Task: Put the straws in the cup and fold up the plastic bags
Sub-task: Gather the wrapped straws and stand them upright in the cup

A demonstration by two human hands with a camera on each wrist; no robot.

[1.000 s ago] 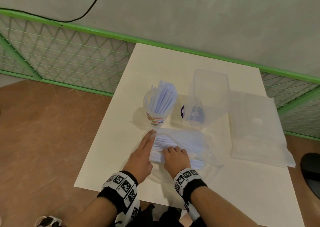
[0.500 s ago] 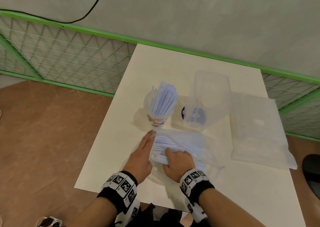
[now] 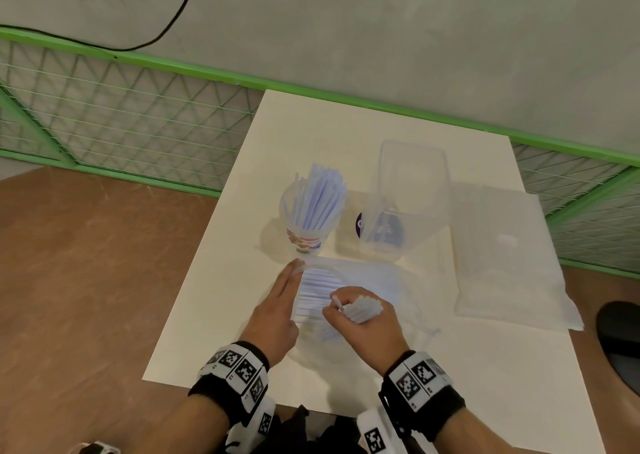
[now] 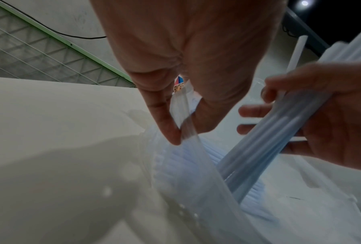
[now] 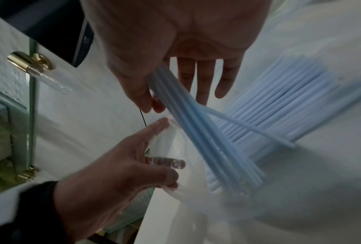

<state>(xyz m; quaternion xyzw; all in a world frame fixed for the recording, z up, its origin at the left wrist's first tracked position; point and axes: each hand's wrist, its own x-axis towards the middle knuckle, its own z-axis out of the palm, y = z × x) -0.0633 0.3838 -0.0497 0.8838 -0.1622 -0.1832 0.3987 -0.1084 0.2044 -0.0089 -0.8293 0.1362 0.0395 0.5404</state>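
A clear bag (image 3: 374,280) of pale blue straws (image 3: 317,289) lies on the white table (image 3: 346,135) in front of me. My left hand (image 3: 287,291) lies at the bag's left mouth; the left wrist view shows its thumb and fingers (image 4: 169,132) pinching the bag's film. My right hand (image 3: 356,315) grips a bundle of straws (image 3: 362,310), partly drawn out of the bag, seen as a slanting bundle (image 5: 196,132) above the remaining straws (image 5: 279,107). A printed clear cup (image 3: 306,232) behind the bag holds several straws upright.
A second clear container (image 3: 408,194) stands right of the cup. Flat clear plastic bags (image 3: 502,256) lie at the table's right side. A green mesh fence (image 3: 121,124) runs behind and left. A black object (image 3: 620,342) sits off the table's right edge.
My right hand has closed round a bundle of straws and lifted it from the bag's mouth, moving slightly right. My left hand stays at the bag's left edge.
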